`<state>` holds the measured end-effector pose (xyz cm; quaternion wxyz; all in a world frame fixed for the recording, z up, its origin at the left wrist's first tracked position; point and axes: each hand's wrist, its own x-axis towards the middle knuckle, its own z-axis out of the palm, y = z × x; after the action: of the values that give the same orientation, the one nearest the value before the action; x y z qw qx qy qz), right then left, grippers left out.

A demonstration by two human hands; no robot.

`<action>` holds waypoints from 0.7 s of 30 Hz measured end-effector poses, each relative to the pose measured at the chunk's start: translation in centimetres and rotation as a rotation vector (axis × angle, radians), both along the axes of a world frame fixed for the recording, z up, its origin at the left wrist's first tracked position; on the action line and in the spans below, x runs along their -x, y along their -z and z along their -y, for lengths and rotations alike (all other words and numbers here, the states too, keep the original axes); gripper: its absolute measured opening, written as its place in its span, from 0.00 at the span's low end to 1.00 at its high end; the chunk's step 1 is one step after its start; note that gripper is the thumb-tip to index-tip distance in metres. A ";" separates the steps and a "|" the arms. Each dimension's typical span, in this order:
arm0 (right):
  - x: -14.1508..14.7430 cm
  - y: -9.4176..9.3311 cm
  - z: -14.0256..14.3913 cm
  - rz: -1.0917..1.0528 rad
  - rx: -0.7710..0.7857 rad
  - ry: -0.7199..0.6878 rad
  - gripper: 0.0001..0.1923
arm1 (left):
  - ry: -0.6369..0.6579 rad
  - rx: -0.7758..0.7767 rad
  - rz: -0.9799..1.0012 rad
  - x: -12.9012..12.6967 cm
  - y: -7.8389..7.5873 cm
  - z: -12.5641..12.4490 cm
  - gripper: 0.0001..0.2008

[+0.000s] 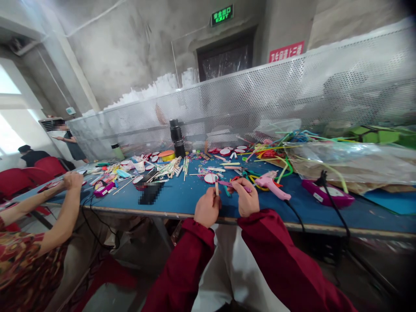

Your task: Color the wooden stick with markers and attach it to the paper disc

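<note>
We are getting bright daylight from washed-out windows (8, 80) at left, while shadow is darkening the space beneath the desk (182, 195); wide-angle stretch is warping the edges, and pixelation is hiding patches.

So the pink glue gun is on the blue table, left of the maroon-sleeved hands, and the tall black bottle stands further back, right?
Not quite: the head view shows the pink glue gun right of the maroon-sleeved hands, not left. It is on the blue table, and the tall black bottle stands further back.
</note>
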<state>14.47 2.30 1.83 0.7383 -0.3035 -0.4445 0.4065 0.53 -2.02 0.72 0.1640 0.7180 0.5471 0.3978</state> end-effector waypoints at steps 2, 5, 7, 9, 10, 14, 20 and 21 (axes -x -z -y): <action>0.0 0.0 0.0 -0.003 -0.002 0.007 0.10 | -0.002 0.003 -0.006 0.0 -0.1 0.0 0.09; 0.0 0.1 -0.1 0.005 -0.017 0.011 0.10 | -0.006 0.005 -0.005 -0.1 -0.2 0.1 0.09; -0.1 0.1 -0.1 0.014 -0.016 0.002 0.10 | -0.008 -0.002 -0.005 -0.1 -0.2 0.1 0.09; -0.1 0.1 0.0 0.011 -0.015 0.003 0.10 | -0.007 -0.007 -0.009 -0.1 -0.1 0.1 0.09; -0.1 0.1 0.0 0.008 -0.018 0.006 0.10 | -0.006 -0.008 -0.009 -0.1 -0.1 0.1 0.09; -0.1 0.1 -0.1 0.003 -0.022 -0.003 0.11 | -0.001 -0.013 -0.002 0.0 0.0 0.0 0.09; 0.0 0.3 -0.2 -0.007 -0.019 0.006 0.11 | 0.006 -0.025 0.002 0.0 0.0 0.0 0.09; 0.0 0.3 -0.2 -0.005 -0.022 0.005 0.11 | 0.005 -0.026 0.000 0.0 0.0 0.0 0.09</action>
<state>14.46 2.51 1.57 0.7436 -0.2956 -0.4464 0.4005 0.55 -2.01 0.70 0.1555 0.7213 0.5402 0.4046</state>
